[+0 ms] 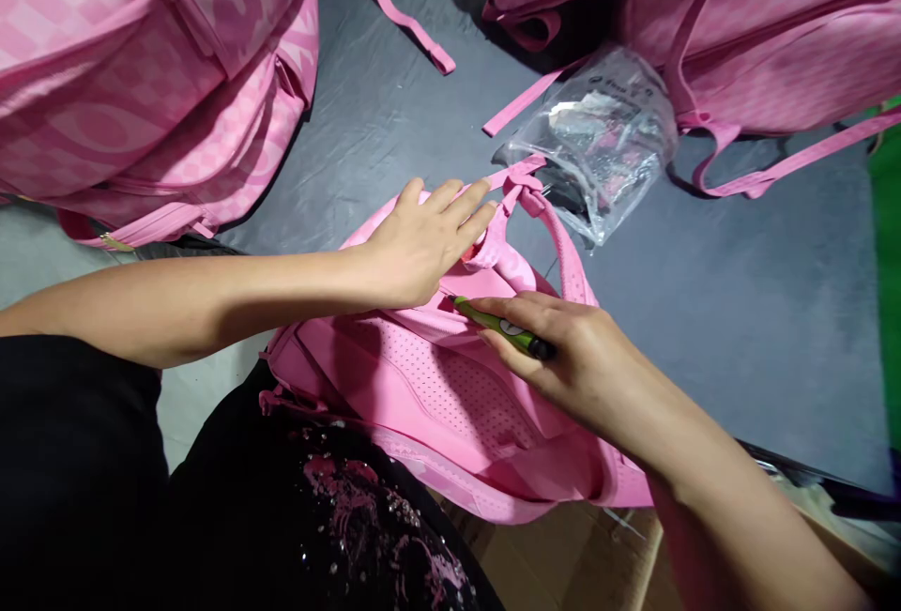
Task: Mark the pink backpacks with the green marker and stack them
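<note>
A pink backpack (450,404) with perforated padding lies at the near edge of the table, close against my body. My left hand (433,236) rests flat on its upper part, fingers stretched out and slightly spread. In my right hand (549,334) is a slim green tool with a black end (513,334). Its dark tip touches or nearly touches the pink fabric just below my left hand; what kind of tool it is, I cannot tell. Beyond my left fingers a pink strap (527,184) is looped at the top of the backpack.
A clear plastic bag (598,137) with small items inside lies behind the backpack on the dark grey table (760,311). One large pink checkered backpack (155,76) stands at the left, and more pink bags (767,29) are at the back right, with loose straps on the table.
</note>
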Demonstrator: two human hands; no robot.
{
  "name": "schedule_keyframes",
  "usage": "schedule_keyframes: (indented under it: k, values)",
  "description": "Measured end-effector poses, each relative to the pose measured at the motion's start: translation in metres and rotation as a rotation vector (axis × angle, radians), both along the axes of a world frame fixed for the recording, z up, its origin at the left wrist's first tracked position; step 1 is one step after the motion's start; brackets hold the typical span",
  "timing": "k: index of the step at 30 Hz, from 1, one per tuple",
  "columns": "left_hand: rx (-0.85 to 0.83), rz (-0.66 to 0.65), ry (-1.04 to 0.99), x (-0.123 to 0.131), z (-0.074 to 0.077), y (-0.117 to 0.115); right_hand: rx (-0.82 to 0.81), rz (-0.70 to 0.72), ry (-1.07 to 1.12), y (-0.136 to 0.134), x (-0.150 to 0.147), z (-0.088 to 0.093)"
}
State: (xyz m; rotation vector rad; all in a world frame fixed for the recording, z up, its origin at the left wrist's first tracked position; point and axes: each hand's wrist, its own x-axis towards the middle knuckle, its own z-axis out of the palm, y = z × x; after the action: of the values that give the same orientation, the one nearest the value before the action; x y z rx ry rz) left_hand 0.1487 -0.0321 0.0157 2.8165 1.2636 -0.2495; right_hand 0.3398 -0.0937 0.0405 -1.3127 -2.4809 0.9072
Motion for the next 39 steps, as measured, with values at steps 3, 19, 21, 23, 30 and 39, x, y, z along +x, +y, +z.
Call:
schedule_keyframes:
  k: [3, 19, 21, 23, 30, 39]
  values:
    - [-0.007, -0.006, -0.008, 0.0, 0.0, 0.001, 0.004, 0.02, -0.009, -0.001, 0.001, -0.001]
    - [-0.072, -0.03, -0.051, -0.002, -0.001, 0.006, 0.028, 0.04, -0.065, 0.0, -0.006, -0.002]
    - [-0.071, -0.037, -0.042, -0.003, -0.001, 0.007, 0.044, 0.036, -0.064, -0.001, -0.007, -0.002]
    - [-0.081, -0.045, -0.025, -0.004, 0.0, 0.007, 0.053, 0.03, -0.116, -0.001, -0.007, -0.002]
    - [-0.065, -0.052, -0.029, -0.005, 0.003, 0.007, 0.038, 0.034, -0.147, 0.0, -0.009, 0.0]
    - [-0.04, -0.047, -0.027, -0.005, 0.002, 0.005, 0.031, -0.013, -0.201, -0.005, -0.012, 0.003]
